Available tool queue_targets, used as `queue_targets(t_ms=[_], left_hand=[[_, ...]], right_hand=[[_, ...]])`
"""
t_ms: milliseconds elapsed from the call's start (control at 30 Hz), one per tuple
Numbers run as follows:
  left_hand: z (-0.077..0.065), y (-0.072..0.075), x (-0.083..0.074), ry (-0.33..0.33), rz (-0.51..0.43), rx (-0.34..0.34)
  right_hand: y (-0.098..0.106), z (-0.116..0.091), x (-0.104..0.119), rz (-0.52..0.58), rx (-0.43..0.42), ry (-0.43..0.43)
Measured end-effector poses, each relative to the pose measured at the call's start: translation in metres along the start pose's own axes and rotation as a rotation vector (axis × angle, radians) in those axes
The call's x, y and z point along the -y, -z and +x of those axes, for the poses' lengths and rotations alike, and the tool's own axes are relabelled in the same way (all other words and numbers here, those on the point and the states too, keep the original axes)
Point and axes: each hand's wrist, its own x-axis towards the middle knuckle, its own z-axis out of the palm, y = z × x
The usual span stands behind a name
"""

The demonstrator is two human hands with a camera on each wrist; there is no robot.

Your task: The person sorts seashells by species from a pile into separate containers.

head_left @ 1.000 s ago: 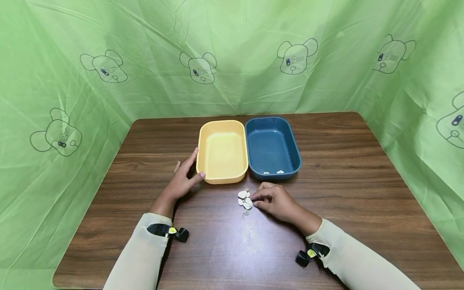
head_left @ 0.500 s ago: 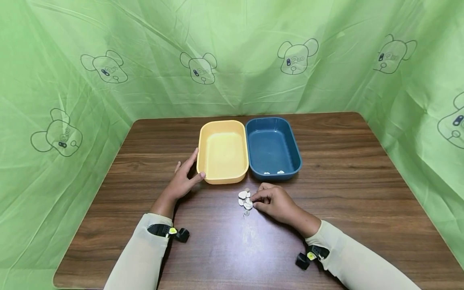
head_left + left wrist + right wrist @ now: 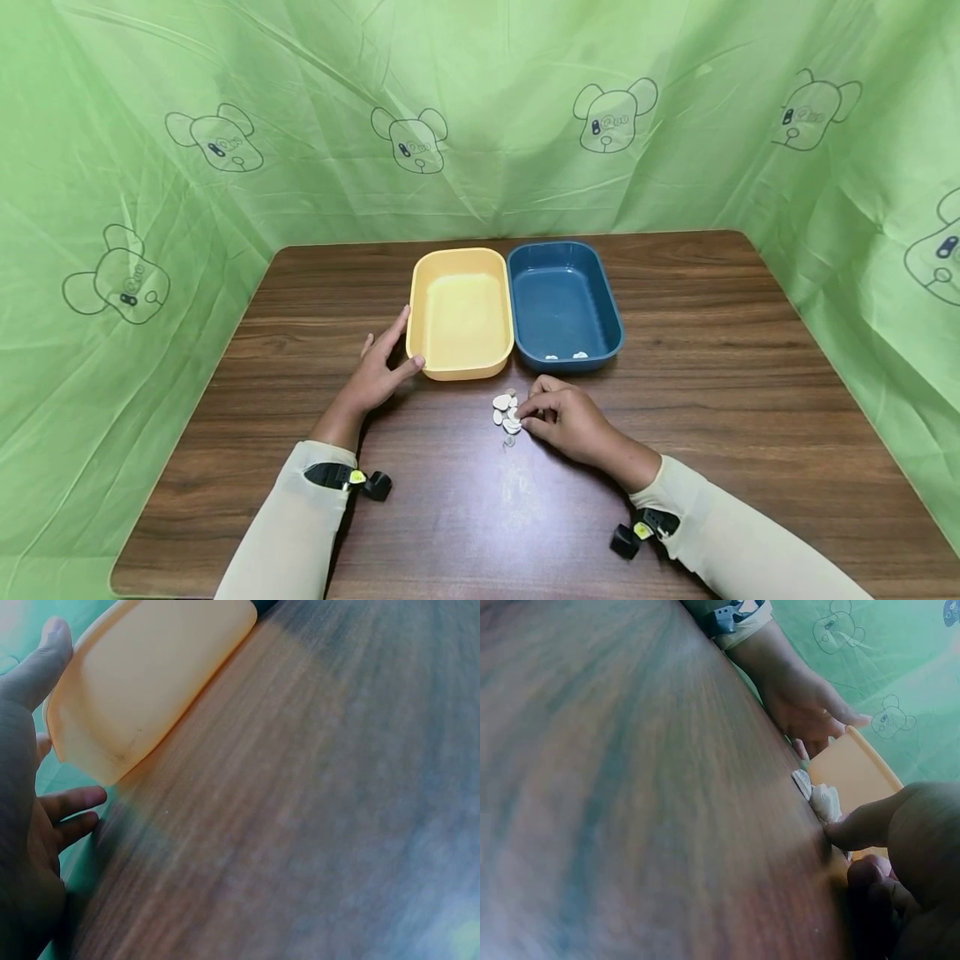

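Small, flat white pieces, rounded like shells or pebbles (image 3: 502, 402), lie in a loose cluster on the table. My right hand (image 3: 566, 418) has its thumb and forefinger curled in at the cluster's right edge, pinching at a white piece there. In the right wrist view the thumb tip meets a lumpy white piece (image 3: 826, 802), with a greyish ridged one (image 3: 802, 783) beyond. At the near left corner of the yellow tray (image 3: 460, 372), my left hand (image 3: 375, 375) lies with thumb and fingers extended, thumb at the rim.
A blue tray (image 3: 567, 365) stands right against the yellow one, with white bits inside its near end. A small see-through disc (image 3: 510, 441) lies just nearer than the cluster. Green printed cloth (image 3: 480, 200) walls in the back and sides of the wooden table (image 3: 712, 358).
My right fingertips have shifted slightly left, further onto the cluster's edge, and drawn closer together. The left hand and both trays have stayed put.
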Motion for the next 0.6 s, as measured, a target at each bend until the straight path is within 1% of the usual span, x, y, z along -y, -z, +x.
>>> queue_targets(t_ms=[100,133,233,333,467,567,600], left_hand=[[0.001,0.001,0.0,0.01,0.001,0.003],[0.0,0.001,-0.003,0.015,-0.007,0.003],[0.0,0.001,-0.001,0.004,-0.016,-0.002],[0.001,-0.001,0.007,-0.013,-0.01,-0.01],[0.0,-0.001,0.003,0.003,-0.004,-0.001],[-0.001,0.002,-0.008,0.02,-0.006,0.006],[-0.001,0.002,-0.009,0.022,-0.005,0.004]], right_hand=[[-0.001,0.0,0.0,0.0,-0.005,0.006],[-0.002,0.0,-0.001,0.001,-0.01,0.009],[-0.004,0.0,-0.001,-0.002,-0.027,0.021],[-0.004,-0.001,0.0,-0.006,-0.035,0.022],[-0.003,-0.001,0.002,-0.034,-0.02,-0.001],[-0.002,-0.001,0.003,-0.037,-0.01,-0.018],[-0.002,0.0,0.003,-0.027,-0.008,-0.021]])
